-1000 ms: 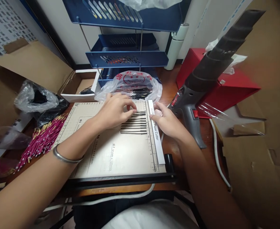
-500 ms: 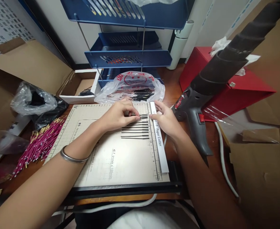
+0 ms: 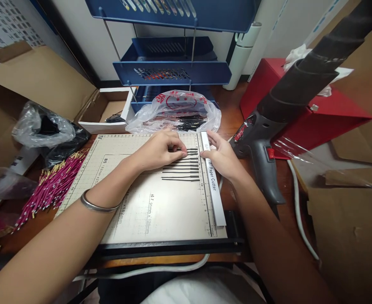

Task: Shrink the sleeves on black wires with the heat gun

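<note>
A: What can you read?

B: "Paper Cutter" runs down the white strip [image 3: 217, 207] on the cutter board's [image 3: 173, 211] right edge. The board itself carries size marks, "B5 182mm" and "B7 91mm x 128mm" among them; an arm covers part of another.

A: Anything printed beyond the board?

B: The clear plastic bag [image 3: 170, 110] just past its far edge has a smiling face in red, with red letters I can't make out.

A: And the dark strands?

B: The dark strands [image 3: 192, 171] lie in a row on the board, near its right edge, thicker ends toward the strip.

A: The hands?

B: The left hand [image 3: 160, 150] has thumb and forefinger together at the upper strands; I can't tell whether one is pinched. The right hand [image 3: 222, 158] is loosely open, thumb on the strip, fingers along its outer side.

A: What's different from a second ago?

B: The left fingertips are slightly nearer the strip. Right of the board, the grey gun-shaped tool [image 3: 262, 145] now has its nozzle running out of view.
</note>
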{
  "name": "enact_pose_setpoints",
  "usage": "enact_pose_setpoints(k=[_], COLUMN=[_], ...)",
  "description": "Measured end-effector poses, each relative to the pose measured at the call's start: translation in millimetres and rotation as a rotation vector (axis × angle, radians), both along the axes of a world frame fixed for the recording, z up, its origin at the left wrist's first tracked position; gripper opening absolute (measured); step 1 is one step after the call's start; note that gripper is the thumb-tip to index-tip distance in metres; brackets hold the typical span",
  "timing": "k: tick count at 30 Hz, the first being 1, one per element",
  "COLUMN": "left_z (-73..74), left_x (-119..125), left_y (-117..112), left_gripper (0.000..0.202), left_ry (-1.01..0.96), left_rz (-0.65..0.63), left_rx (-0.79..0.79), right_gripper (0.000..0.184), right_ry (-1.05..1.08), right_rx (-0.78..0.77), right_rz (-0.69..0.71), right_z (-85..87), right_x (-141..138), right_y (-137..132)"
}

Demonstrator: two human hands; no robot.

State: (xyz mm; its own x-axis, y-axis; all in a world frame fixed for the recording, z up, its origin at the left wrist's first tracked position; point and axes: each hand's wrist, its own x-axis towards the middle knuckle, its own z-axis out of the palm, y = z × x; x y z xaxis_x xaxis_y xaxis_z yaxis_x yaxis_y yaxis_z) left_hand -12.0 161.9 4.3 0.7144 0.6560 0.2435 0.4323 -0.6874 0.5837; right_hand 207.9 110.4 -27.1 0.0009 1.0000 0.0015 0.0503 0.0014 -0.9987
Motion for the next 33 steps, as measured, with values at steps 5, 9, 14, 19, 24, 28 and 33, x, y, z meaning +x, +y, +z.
enact_pose_setpoints(k=[5, 9, 14, 19, 24, 28, 33], left_z=[0.1, 0.5, 0.6, 0.4, 0.3, 1.2, 1.5], left_x=[1.5, 1.8, 2.8, 2.8, 2.6, 2.5, 4.4], left_y=[-0.4, -1.1, -1.7, -2.6, -2.8, -2.9, -3.2], left_gripper=[0.019, 0.019, 0.018, 0.019, 0.02, 0.019, 0.018], left_ry=[-0.001, 0.013, 0.029, 0.019, 0.012, 0.013, -0.021], left_rz=[-0.011, -0.004, 0.005, 0.011, -0.003, 0.005, 0.068], left_rx=[0.003, -0.003, 0.011, 0.015, 0.017, 0.022, 0.016], right_gripper=[0.078, 0.088, 0.092, 0.093, 0.094, 0.09, 0.082], right_ry=[-0.038, -0.05, -0.087, -0.079, -0.081, -0.069, -0.056], right_rx=[0.025, 0.014, 0.023, 0.012, 0.002, 0.011, 0.028], right_rz=[0.005, -0.002, -0.025, -0.039, -0.046, -0.045, -0.075], right_z=[2.0, -1.3, -5.6, -3.6, -4.3, -7.0, -9.0], right_x=[-1.0, 0.0, 1.5, 0.1, -0.2, 0.3, -1.0], right_y=[-2.0, -1.4, 0.4, -0.2, -1.1, -0.4, 1.7])
